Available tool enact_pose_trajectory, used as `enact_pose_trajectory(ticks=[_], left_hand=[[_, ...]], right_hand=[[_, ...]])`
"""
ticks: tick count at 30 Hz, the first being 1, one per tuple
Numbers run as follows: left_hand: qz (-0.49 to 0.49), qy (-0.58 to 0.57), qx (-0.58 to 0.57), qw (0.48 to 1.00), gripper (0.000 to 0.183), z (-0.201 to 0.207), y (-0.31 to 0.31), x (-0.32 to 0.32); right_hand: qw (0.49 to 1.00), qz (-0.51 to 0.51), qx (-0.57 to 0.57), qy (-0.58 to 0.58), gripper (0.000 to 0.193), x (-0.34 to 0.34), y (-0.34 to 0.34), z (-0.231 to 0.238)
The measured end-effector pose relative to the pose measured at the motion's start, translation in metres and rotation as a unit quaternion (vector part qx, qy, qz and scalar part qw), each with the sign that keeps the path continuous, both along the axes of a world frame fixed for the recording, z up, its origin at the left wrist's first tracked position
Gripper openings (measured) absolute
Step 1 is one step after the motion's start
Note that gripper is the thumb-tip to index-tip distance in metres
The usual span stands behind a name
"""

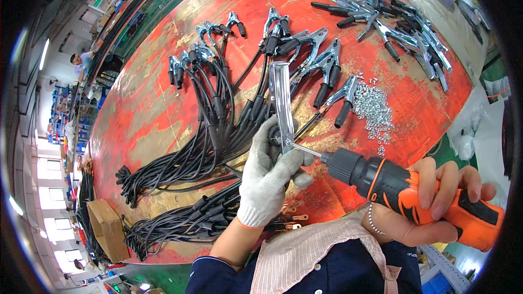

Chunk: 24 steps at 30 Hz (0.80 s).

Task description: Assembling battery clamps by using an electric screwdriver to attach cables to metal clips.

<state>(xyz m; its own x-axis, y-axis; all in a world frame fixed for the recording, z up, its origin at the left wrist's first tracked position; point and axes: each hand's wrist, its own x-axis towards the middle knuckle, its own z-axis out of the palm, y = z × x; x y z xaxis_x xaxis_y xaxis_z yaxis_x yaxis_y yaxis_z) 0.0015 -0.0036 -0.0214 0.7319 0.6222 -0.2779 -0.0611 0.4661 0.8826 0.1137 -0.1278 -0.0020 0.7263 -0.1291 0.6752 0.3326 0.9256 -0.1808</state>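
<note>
My left hand (266, 177), in a whitish knit glove, grips a shiny metal spring clamp (281, 95) above the table. A black cable end seems to run to the clamp, partly hidden by the glove. My bare right hand (436, 196) is wrapped round an orange and black power screwdriver (384, 179). Its thin bit (306, 149) points left and meets the clamp's lower end beside my left fingertips; the screw there is too small to make out. Beyond my left hand lie black cables (180, 163) with metal clamps (327, 62) on their far ends.
The round table (239, 0) has worn red paint. Small nuts and screws (373, 111) lie heaped right of centre. Loose clamps (403, 27) are piled at the far right. More cables (174, 226) with copper lugs (294, 218) lie near me, beside a brown box (109, 228). A person (81, 62) is far left.
</note>
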Motion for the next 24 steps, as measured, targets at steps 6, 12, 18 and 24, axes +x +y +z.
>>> enact_pose_trajectory(ticks=[6, 12, 18, 24], left_hand=[[0.018, 0.006, 0.030, 0.999, 0.056, -0.008, -0.002, 0.000], [0.001, 0.021, 0.048, 0.999, 0.057, -0.005, -0.003, 0.002], [0.002, 0.061, 0.098, 0.993, 0.055, -0.007, -0.005, 0.004], [-0.007, 0.042, 0.039, 0.998, 0.054, -0.009, -0.003, 0.010]], right_hand=[[0.999, 0.021, 0.014, -0.038, 0.066, -0.002, -0.006, -0.004], [0.993, 0.094, 0.008, -0.066, 0.064, 0.003, -0.003, -0.001], [0.995, 0.081, -0.054, -0.020, 0.060, 0.001, 0.000, 0.003], [0.995, 0.066, -0.063, -0.049, 0.065, 0.001, 0.008, 0.001]])
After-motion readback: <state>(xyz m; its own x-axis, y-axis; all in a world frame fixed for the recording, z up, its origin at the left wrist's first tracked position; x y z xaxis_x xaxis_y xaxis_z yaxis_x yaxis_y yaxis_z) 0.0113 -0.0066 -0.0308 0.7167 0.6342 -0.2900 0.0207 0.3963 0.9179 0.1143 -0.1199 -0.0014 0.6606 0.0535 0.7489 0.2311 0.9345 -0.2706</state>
